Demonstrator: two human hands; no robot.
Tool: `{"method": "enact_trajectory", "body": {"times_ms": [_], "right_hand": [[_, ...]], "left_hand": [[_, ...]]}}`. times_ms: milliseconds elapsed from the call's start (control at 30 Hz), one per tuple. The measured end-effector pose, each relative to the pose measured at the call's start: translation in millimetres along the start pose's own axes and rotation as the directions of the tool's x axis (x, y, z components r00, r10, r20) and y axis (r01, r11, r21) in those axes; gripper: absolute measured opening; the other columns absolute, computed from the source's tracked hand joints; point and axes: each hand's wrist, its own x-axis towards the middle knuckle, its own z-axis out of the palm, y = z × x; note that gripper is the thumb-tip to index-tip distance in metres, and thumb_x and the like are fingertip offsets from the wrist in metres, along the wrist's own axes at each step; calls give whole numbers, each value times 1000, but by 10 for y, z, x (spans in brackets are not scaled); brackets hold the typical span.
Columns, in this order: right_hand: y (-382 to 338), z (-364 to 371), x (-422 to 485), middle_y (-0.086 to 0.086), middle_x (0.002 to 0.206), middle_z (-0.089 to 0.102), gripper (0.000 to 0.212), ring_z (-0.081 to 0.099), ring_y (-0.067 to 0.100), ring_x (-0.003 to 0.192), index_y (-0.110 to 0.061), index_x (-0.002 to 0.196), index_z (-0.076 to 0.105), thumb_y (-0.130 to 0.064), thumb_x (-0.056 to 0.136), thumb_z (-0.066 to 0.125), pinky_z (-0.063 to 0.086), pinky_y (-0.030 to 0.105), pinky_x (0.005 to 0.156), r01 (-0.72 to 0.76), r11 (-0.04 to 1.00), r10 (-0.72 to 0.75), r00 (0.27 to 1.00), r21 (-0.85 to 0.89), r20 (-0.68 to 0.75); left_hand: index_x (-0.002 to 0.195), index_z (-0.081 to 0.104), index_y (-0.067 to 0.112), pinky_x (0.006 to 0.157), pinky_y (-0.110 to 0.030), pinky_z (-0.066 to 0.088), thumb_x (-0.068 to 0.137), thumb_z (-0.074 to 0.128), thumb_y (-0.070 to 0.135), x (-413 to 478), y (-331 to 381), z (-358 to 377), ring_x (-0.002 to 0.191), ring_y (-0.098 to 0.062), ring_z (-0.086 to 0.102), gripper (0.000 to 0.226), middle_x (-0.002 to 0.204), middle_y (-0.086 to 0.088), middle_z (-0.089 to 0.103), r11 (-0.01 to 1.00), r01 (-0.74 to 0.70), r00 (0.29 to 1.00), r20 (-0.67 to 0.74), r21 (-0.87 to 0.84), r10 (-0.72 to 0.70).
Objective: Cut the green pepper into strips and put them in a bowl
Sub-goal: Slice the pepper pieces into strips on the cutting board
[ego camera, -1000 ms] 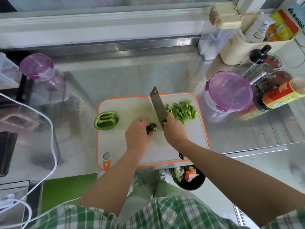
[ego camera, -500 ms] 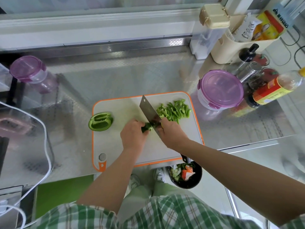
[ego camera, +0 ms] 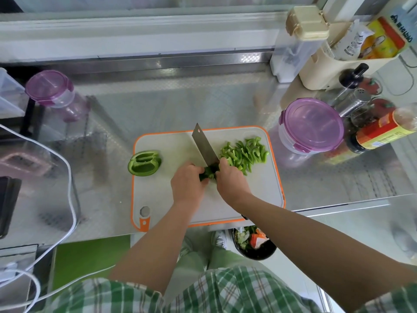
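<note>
A white cutting board with an orange rim (ego camera: 274, 177) lies on the steel counter. My left hand (ego camera: 187, 184) holds down a small dark green pepper piece (ego camera: 208, 172) with curled fingers. My right hand (ego camera: 231, 180) grips the handle of a cleaver (ego camera: 204, 145), whose blade rests on that piece and points away from me. A pile of cut pepper strips (ego camera: 244, 153) lies to the right of the blade. A pepper half (ego camera: 144, 163), cut side up, sits at the board's left edge. No empty bowl is in view.
A round container with a purple lid (ego camera: 312, 123) stands right of the board, with bottles and a shaker (ego camera: 383, 129) behind it. A purple-lidded jar (ego camera: 50, 89) is at the far left. A black bowl of scraps (ego camera: 253, 243) sits below the counter edge. A white cable (ego camera: 72, 190) runs along the left.
The cleaver has come down onto the pepper piece, and my hands have closed in together. The strip pile looks slightly larger. My view has shifted a little.
</note>
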Motion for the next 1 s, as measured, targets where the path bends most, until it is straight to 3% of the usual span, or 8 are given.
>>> {"method": "enact_trajectory", "body": {"times_ms": [233,400,667,800,1000], "right_hand": [[57,-104,55,7,75,48,12,47,30,69,-12,91,31,-12,98,41,34,35,56,31,999,-31,999,29,-12],[70,-193,-51,5,72,42,15,42,27,68,-12,89,31,-14,98,43,21,29,46,102,994,-102,995,41,10],[105,-187,-151,5,70,44,9,46,26,67,-11,92,33,-8,97,40,25,29,46,53,998,-52,996,-20,74],[146,-114,-192,4,66,42,10,38,18,56,-11,90,32,-10,98,39,22,30,45,31,998,-34,998,63,45],[116,-185,-61,4,65,41,13,42,28,62,-8,89,33,-13,97,43,24,33,48,68,994,-70,997,85,25]], "left_hand": [[112,73,22,80,-34,50,84,72,34,-2,-8,-13,96,-22,60,30,101,-1,64,1000,-27,1000,-1,0,27],[109,73,24,80,-35,50,86,71,32,-8,9,-28,96,-23,60,25,100,-2,65,1000,-24,1000,0,9,24],[113,72,22,78,-33,48,87,69,33,10,18,-28,95,-23,60,28,102,-2,63,999,-36,999,12,29,36],[110,72,20,73,-32,44,88,68,33,8,2,-29,92,-24,58,26,98,-3,62,998,-46,999,21,43,45],[112,72,25,73,-29,43,89,66,32,28,-3,-47,93,-23,59,26,99,-2,61,996,-54,998,35,64,52]]}}
